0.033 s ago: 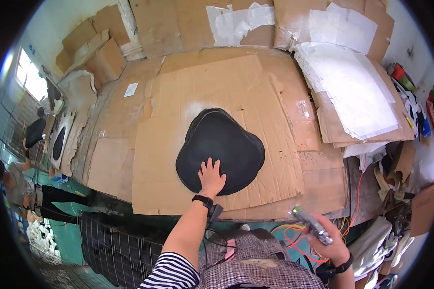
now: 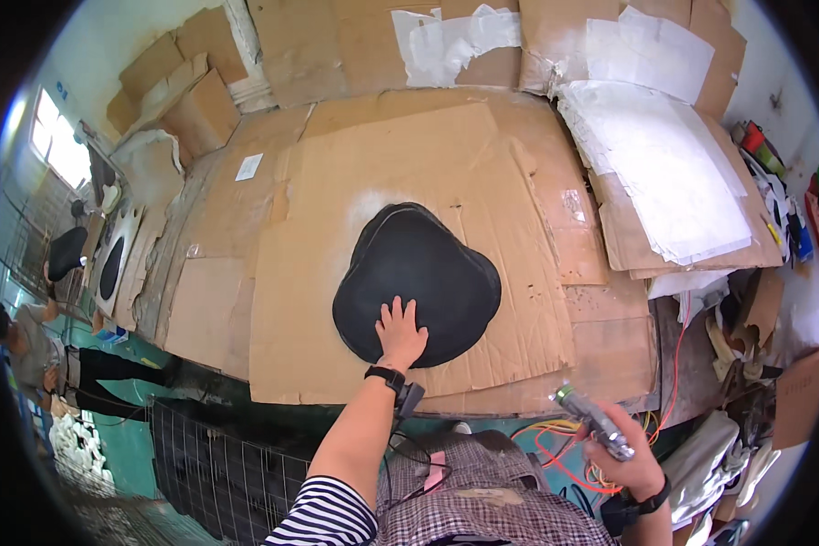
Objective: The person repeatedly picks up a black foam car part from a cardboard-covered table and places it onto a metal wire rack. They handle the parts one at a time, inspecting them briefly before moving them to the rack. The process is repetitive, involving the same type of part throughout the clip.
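Observation:
A black, three-lobed padded piece (image 2: 419,264) with a rounded rim lies on a flat cardboard sheet (image 2: 309,227). My left hand (image 2: 401,333) rests palm down on its near edge, fingers spread. In my right hand (image 2: 630,455) is a silver spray gun (image 2: 593,420) with a green ring near its nozzle. The hand wraps around the gun in front of the table's near edge, to the right of the black piece. The gun's nozzle points up and left, apart from the piece. My palm hides part of its grip.
Orange and yellow hoses (image 2: 555,455) hang below the table near my right hand. White sheets (image 2: 664,173) lie on cardboard at the right. A wire rack (image 2: 227,464) stands at lower left. Farther left, a person (image 2: 41,355) stands near another black piece (image 2: 66,253).
My right hand and the spray gun have shifted very slightly to the right. My left hand stays on the black piece, which lies in the same place.

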A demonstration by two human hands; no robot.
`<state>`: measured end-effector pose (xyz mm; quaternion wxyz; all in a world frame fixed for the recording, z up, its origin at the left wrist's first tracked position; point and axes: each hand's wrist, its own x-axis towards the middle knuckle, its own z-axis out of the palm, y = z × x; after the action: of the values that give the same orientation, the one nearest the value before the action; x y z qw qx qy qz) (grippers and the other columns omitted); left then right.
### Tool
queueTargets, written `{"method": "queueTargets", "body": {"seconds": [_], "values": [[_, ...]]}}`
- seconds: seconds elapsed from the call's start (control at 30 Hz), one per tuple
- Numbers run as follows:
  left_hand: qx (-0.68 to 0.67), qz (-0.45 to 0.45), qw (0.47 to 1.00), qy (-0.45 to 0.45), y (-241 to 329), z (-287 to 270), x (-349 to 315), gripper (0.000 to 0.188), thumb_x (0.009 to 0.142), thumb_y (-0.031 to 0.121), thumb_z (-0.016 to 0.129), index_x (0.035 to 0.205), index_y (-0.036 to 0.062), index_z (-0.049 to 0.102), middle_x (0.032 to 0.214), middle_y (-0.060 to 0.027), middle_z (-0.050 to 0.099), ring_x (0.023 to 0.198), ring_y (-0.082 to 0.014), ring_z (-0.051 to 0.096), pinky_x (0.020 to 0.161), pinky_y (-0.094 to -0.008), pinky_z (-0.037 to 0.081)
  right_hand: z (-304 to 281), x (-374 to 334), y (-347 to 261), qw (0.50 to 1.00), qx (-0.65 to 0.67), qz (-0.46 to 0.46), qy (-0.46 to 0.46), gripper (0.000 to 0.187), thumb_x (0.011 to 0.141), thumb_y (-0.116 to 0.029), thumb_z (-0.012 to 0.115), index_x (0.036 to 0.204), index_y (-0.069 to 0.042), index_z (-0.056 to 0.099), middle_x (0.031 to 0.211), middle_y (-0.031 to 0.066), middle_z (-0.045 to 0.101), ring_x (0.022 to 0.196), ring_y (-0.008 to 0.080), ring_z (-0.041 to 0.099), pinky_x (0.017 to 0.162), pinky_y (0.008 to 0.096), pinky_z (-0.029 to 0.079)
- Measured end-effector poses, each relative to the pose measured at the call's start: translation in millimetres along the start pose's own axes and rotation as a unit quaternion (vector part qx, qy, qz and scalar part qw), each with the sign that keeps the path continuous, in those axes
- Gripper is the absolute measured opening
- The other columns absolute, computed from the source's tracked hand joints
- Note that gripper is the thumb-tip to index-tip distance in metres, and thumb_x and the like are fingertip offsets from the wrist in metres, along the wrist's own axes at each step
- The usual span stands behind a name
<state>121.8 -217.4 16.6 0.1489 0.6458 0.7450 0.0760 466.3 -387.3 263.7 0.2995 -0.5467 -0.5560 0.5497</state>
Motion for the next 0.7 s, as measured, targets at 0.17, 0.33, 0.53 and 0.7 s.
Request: {"method": "queueTargets", "body": {"seconds": [0.17,0.33,0.53,0.7], "values": [[-0.182,-0.011,0.977,0.111,-19.6,-5.8,9.8,0.063,0.075,0.026,0.07,0.129,0.0017,0.047,0.134,-0.0202,0.046,0.127,-0.0401,0.039,0.103,-0.051,0.034,-5.2,0.4,-20.5,0.999,-0.031,-0.038,0.021,0.05,0.08,-0.006,0.068,0.126,0.001,0.05,0.087,0.0034,0.064,0.08,0.0111,0.061,0.074,0.0262,0.049],[-0.297,-0.113,0.917,0.241,-95.6,-41.0,-17.6,0.053,0.075,0.015,0.067,0.121,-0.0043,0.05,0.121,-0.0237,0.053,0.118,-0.0379,0.047,0.102,-0.0449,0.037,6.2,-20.2,-23.8,0.999,0.036,-0.025,-0.005,0.046,0.08,-0.008,0.069,0.123,0.002,0.053,0.086,0.0032,0.064,0.077,0.0104,0.06,0.071,0.0251,0.049],[-0.295,-0.253,0.876,0.287,-237.5,-31.8,-107.3,0.04,0.081,0.011,0.064,0.116,-0.0045,0.055,0.116,-0.0201,0.059,0.111,-0.0325,0.054,0.096,-0.038,0.042,10.7,-45.1,-36.1,0.995,0.003,-0.031,0.098,0.047,0.081,-0.01,0.07,0.122,0.002,0.053,0.086,0.0046,0.063,0.076,0.0103,0.059,0.068,0.0254,0.048],[-0.296,-0.305,0.869,0.255,-231.4,-77.9,-146.5,0.038,0.08,0.008,0.061,0.116,-0.0035,0.056,0.115,-0.019,0.06,0.111,-0.0312,0.055,0.096,-0.0372,0.043,39.5,-68.3,-42.0,0.999,0.044,-0.014,0.008,0.051,0.079,-0.002,0.07,0.125,0.004,0.05,0.089,0.0076,0.064,0.081,0.013,0.061,0.072,0.0285,0.051]]}}
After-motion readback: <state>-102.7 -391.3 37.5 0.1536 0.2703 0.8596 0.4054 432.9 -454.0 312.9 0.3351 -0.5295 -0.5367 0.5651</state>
